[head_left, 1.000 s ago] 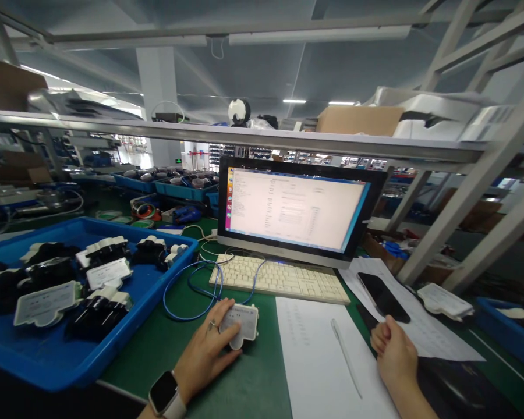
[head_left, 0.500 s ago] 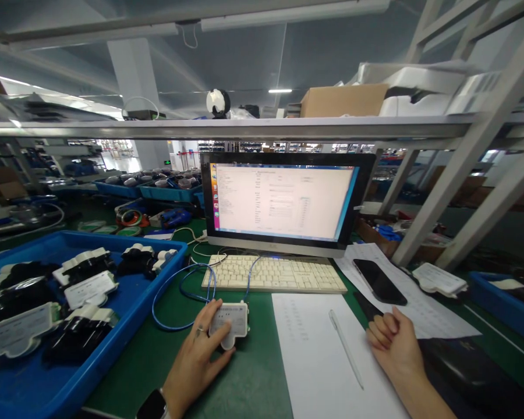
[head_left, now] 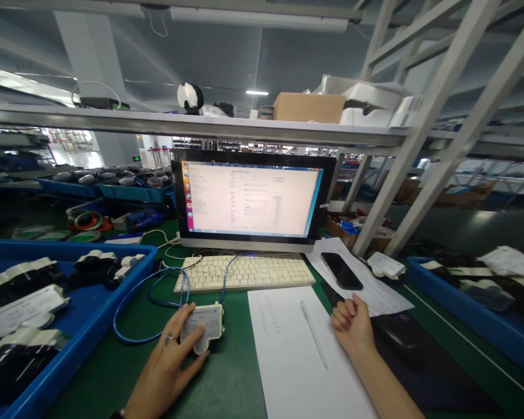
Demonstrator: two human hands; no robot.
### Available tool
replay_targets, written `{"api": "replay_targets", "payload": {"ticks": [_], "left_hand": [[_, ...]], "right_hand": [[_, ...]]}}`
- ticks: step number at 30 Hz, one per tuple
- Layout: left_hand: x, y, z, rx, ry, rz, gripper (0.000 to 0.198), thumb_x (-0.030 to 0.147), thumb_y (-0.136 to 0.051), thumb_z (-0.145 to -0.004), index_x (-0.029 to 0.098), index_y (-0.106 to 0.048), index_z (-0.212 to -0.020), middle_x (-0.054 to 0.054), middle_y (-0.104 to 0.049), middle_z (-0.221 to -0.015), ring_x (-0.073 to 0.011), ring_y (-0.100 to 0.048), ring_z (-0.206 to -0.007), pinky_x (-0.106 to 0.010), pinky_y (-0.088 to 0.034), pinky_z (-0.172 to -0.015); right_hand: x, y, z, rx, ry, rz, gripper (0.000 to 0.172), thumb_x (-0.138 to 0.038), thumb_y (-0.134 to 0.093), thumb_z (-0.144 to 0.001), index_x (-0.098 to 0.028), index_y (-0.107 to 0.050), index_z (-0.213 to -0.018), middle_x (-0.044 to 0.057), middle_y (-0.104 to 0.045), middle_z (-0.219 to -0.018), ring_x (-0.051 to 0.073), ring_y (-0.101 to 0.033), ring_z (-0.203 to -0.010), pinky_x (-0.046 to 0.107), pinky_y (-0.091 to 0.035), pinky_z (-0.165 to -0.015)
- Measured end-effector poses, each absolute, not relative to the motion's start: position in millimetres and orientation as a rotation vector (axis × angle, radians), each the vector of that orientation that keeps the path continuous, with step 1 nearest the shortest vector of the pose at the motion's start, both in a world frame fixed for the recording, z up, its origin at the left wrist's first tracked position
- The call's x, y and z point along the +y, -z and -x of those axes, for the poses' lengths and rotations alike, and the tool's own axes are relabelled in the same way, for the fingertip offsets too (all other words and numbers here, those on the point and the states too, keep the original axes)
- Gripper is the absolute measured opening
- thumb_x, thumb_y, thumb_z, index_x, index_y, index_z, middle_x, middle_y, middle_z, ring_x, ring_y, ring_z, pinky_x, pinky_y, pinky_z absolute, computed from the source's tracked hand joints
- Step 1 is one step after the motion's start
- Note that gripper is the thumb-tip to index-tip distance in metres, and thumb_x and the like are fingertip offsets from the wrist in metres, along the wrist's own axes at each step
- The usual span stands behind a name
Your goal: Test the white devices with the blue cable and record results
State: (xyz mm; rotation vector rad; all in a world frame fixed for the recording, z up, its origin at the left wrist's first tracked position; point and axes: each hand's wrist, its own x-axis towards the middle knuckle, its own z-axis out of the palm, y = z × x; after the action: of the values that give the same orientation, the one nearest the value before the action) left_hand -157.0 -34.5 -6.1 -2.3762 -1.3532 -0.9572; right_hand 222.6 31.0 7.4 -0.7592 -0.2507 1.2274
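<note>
My left hand holds a small white plastic module with a printed label against the green tabletop. Its index finger lies on the label, and the thumb is at the lower edge. A blue cable loops beside the module, and a blue strand runs up from its top edge over the white keyboard. Curled into a loose fist, my right hand rests by the right edge of a white paper sheet; nothing shows in it. A pen lies on the sheet, left of that hand.
Behind the keyboard stands a lit monitor. A blue tray with black-and-white units is at left, another blue bin at right. A phone lies on papers; a black mouse sits on a dark pad. A shelf crosses above.
The camera view has turned to the right, so everything appears farther left and more of the right bin shows. Both hands keep the same pose, the left still on the module.
</note>
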Motion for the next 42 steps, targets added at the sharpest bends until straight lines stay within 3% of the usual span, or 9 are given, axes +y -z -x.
{"api": "replay_targets", "payload": {"ticks": [42], "left_hand": [[-34.8,1.4,154.2,-1.373,0.982,2.397,0.041,0.027,-0.056,-0.080,0.026,-0.047,-0.119,-0.009,-0.029,-0.140,-0.0295,-0.035,-0.126,-0.047,-0.044,-0.094]], "right_hand": [[30.5,-3.0,-224.5,-0.369,-1.213,0.780,0.042,-0.035,-0.054,-0.074,-0.021,-0.025,-0.047,-0.010,-0.023,-0.036,0.005,-0.016,-0.028,0.021,-0.009,-0.027]]}}
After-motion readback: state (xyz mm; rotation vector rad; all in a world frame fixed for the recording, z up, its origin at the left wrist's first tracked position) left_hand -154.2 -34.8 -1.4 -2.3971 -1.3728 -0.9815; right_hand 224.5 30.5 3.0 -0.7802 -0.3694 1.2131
